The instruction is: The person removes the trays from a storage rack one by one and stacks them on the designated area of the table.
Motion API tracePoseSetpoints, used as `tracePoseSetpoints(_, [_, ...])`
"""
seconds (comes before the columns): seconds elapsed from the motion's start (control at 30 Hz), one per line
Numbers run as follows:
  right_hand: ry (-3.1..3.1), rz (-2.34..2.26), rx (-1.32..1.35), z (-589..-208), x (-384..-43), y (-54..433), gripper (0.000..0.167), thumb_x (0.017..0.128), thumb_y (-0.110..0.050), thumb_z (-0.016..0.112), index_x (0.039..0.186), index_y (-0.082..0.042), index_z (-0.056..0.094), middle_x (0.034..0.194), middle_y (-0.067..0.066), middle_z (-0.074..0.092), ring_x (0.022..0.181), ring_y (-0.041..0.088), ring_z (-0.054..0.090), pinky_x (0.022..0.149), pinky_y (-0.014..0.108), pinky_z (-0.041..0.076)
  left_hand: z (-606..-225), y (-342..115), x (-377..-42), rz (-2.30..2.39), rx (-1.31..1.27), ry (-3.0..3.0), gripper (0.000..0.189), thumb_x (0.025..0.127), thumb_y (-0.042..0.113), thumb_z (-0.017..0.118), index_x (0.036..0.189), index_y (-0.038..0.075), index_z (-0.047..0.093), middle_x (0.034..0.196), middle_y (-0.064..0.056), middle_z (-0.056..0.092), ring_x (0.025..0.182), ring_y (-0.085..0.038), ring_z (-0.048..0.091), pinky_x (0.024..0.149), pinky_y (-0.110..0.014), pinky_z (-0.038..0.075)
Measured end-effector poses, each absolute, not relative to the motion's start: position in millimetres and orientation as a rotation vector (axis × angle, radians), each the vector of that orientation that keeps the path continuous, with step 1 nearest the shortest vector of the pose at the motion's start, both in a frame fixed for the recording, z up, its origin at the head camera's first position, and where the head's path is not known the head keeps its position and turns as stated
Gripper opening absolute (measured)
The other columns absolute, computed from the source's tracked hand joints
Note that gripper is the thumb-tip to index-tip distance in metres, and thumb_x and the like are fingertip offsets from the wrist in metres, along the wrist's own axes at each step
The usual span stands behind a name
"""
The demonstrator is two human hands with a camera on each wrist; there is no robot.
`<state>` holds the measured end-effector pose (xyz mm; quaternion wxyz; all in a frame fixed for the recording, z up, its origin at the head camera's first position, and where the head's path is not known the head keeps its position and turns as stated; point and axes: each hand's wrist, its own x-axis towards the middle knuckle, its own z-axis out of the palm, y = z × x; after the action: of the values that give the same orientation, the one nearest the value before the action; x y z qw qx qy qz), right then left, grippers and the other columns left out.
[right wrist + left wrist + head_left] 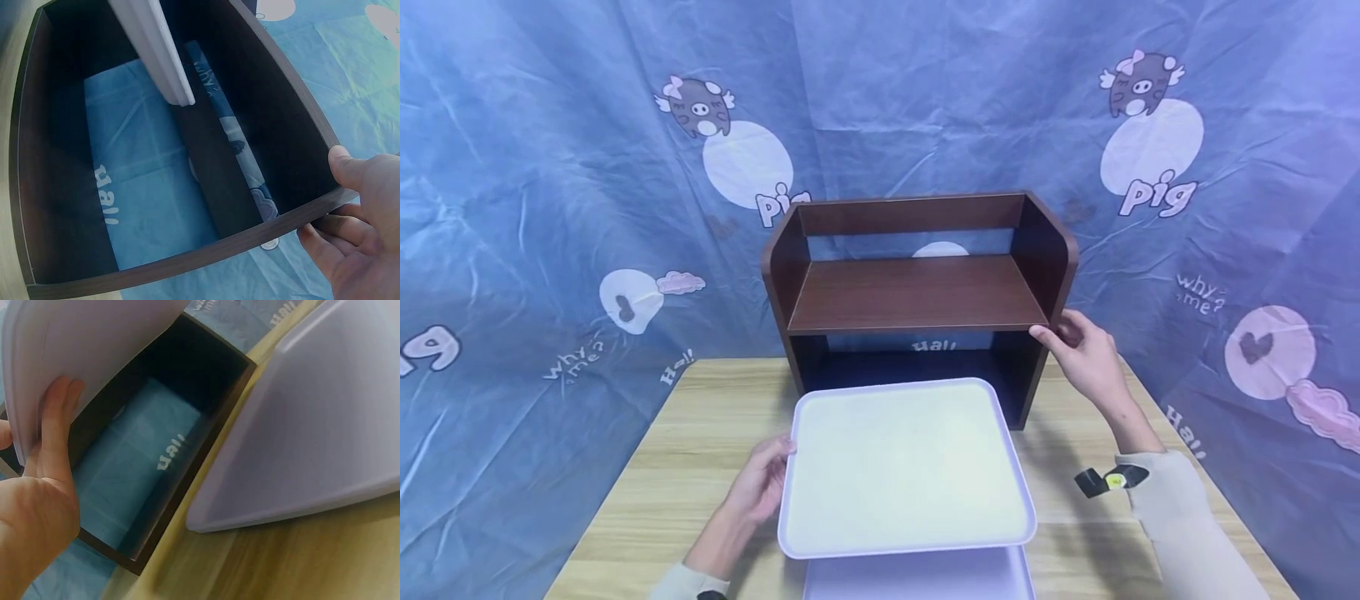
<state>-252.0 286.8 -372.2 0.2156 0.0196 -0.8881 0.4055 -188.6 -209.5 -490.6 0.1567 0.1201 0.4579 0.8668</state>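
A dark brown two-tier wooden shelf [917, 292] stands at the back of the table. My left hand [760, 483] grips the left edge of a pale rectangular tray [902, 467], raised in front of the shelf's lower compartment. In the left wrist view, fingers [56, 431] lie along that tray's underside. A second, lavender tray [917, 575] lies lower, partly hidden beneath the first. My right hand [1090, 358] holds the shelf's right side panel, its thumb at the front edge near the middle board; the right wrist view shows the other fingers [319, 250] round the outside.
The light wood table [655, 475] extends to both sides of the trays. Behind the shelf hangs a blue cloth [880, 100] printed with pigs and words. Through the shelf's open back the cloth shows. A black strap device [1108, 481] sits on the right wrist.
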Motion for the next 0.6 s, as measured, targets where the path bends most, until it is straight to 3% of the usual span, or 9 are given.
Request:
tracePoseSetpoints(0.13, [-2.461, 1.113, 0.056, -373.0, -252.7, 286.8, 0.057, 0.099, -0.044, 0.076, 0.137, -0.003, 0.066, 0.128, 0.023, 0.074, 0.093, -0.015, 0.054, 0.078, 0.01, 0.043, -499.2, -208.0, -185.7, 2.461, 0.371, 1.294, 0.048, 0.101, -0.006, 0.031, 0.099, 0.013, 0.076, 0.094, 0.003, 0.08, 0.085, -0.006, 0.077, 0.078, -0.019, 0.066])
tracePoseSetpoints(0.27, [-2.464, 1.093, 0.05, -373.9, -253.3, 287.1, 0.057, 0.099, -0.045, 0.075, 0.137, -0.003, 0.065, 0.129, 0.023, 0.074, 0.103, 0.013, 0.068, 0.079, 0.012, 0.044, -505.9, -206.0, -182.4, 2.443, 0.391, 1.263, 0.051, 0.101, -0.007, 0.03, 0.099, 0.012, 0.077, 0.094, 0.003, 0.081, 0.085, -0.006, 0.077, 0.079, -0.02, 0.066])
tracePoseSetpoints(0.37, [-2.466, 1.095, 0.052, -374.5, -253.4, 287.1, 0.058, 0.1, -0.044, 0.075, 0.138, -0.002, 0.064, 0.13, 0.025, 0.073, 0.113, 0.032, 0.07, 0.079, 0.01, 0.044, -510.9, -205.1, -179.8, 2.419, 0.401, 1.235, 0.051, 0.101, -0.007, 0.029, 0.102, 0.01, 0.077, 0.096, 0.001, 0.081, 0.087, -0.007, 0.078, 0.08, -0.021, 0.066])
tracePoseSetpoints(0.6, [-2.456, 1.096, 0.047, -376.2, -254.0, 287.3, 0.057, 0.099, -0.044, 0.076, 0.137, -0.003, 0.065, 0.13, 0.023, 0.073, 0.11, 0.021, 0.069, 0.08, 0.009, 0.043, -521.8, -205.2, -174.3, 2.372, 0.413, 1.187, 0.051, 0.102, -0.008, 0.028, 0.109, 0.008, 0.076, 0.102, -0.001, 0.082, 0.092, -0.009, 0.079, 0.084, -0.021, 0.066])
